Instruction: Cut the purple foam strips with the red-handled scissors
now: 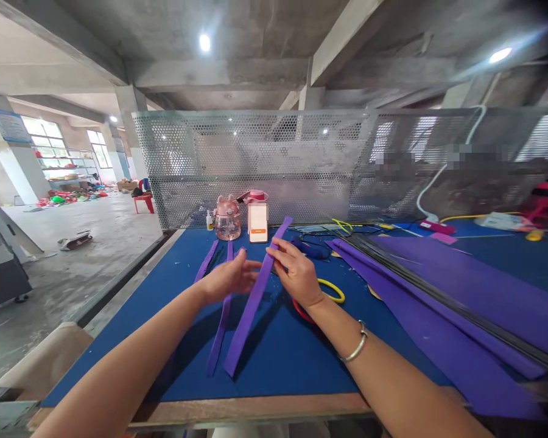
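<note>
A long purple fabric strip (251,307) is pinched near its upper part between the thumb and fingers of my right hand (296,274). It slants, its lower end towards the table's front. My left hand (231,277) is just left of this strip, fingers stretched and thumb raised, apparently gripping nothing. A second, narrower purple strip (220,334) passes behind my left hand, its middle hidden. Farther left lies another purple strip (206,261) beside some thin dark pieces. Partly covered by my right wrist are a yellow loop (337,291) and a red loop (301,311), which look like scissor handles.
On the blue tabletop (164,331) stand a pink-lidded bottle (228,219), a lit phone (258,222) and a small dropper bottle (209,220). Large purple sheets (438,328) with long black strips (456,310) cover the right side. A perforated metal screen (256,158) borders the back.
</note>
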A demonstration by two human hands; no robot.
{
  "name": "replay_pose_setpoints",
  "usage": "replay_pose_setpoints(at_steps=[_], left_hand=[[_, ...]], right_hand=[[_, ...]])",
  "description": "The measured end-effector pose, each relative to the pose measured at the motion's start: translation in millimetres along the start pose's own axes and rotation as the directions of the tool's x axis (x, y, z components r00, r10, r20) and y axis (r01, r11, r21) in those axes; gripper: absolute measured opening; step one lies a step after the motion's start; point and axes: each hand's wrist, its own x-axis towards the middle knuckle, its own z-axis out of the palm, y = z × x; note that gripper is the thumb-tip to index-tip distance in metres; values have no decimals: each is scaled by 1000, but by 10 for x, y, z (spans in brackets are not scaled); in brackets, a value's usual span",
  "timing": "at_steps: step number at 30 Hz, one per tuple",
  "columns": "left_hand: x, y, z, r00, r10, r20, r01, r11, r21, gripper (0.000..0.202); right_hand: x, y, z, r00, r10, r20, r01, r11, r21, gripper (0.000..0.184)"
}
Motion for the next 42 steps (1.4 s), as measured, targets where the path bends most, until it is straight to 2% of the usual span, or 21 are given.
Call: replay_pose_setpoints(at_steps=[1,3,5,7,9,12,14,17,19,21,22,25,26,27,28,29,31,33,35,39,42], left_hand=[[-45,33,30,995,-21,100,30,995,-96,65],[-118,60,55,993,-29,116,47,988,-150,58],[-168,70,31,991,-14,131,23,998,-64,53],[-203,93,-21,985,-4,174,-10,997,79,46],[-235,128,-76,977,-3,213,-45,974,221,39],[-277,156,-161,977,-27,213,-38,954,296,31],[-297,146,-243,977,-66,204,24,979,203,26],[-297,117,-395,978,-67,199,95,986,-135,26],[-272,101,-459,998,-26,53,47,893,-447,31],[-234,72,-435,990,-52,-129,-40,781,-623,34],[-215,47,-382,983,-98,-157,-23,777,-630,32],[-182,-57,-81,983,-182,-19,146,843,-517,18],[-177,-79,45,980,-171,98,196,902,-385,31],[-172,-82,170,986,-110,123,144,939,-314,47],[-163,-60,282,997,-22,79,45,953,-300,67],[-148,-13,371,998,59,-39,-68,948,-312,82],[-98,140,456,940,118,-320,-226,918,-326,88],[-40,309,408,835,89,-543,-314,888,-336,68],[-2,428,272,786,71,-615,-370,850,-375,52],[-22,472,33,795,27,-606,-422,743,-520,44],[-50,445,33,794,-77,-603,-438,616,-655,38]], right_hand=[[4,-10,11,1000,7,-14,-7,999,38,34],[34,-11,27,994,75,-80,-55,974,220,30],[92,24,29,956,266,-122,-168,840,517,28],[162,91,8,871,486,-73,-264,589,763,35],[219,179,-36,775,631,-35,-286,399,871,62],[250,307,-113,667,744,-46,-264,294,918,90],[245,361,-145,635,770,-61,-247,277,929,95],[243,381,-159,646,759,-84,-216,287,933,99],[267,362,-169,649,751,-117,-178,301,937,106],[313,329,-195,629,760,-167,-127,313,941,113],[340,308,-211,619,762,-192,-102,320,942,116],[426,216,-229,609,745,-271,-40,371,928,121],[451,172,-213,606,738,-296,-25,390,921,121],[473,121,-184,601,735,-314,-13,402,916,122],[491,63,-143,598,735,-320,-4,402,916,122],[503,0,-95,598,738,-313,3,388,921,121],[511,-132,-4,619,739,-265,-10,345,939,117],[495,-250,43,649,736,-191,-49,291,955,103],[459,-337,24,698,710,-95,-111,238,965,81],[375,-410,-128,778,628,29,-236,248,940,48],[344,-425,-205,799,601,32,-267,307,913,39]])
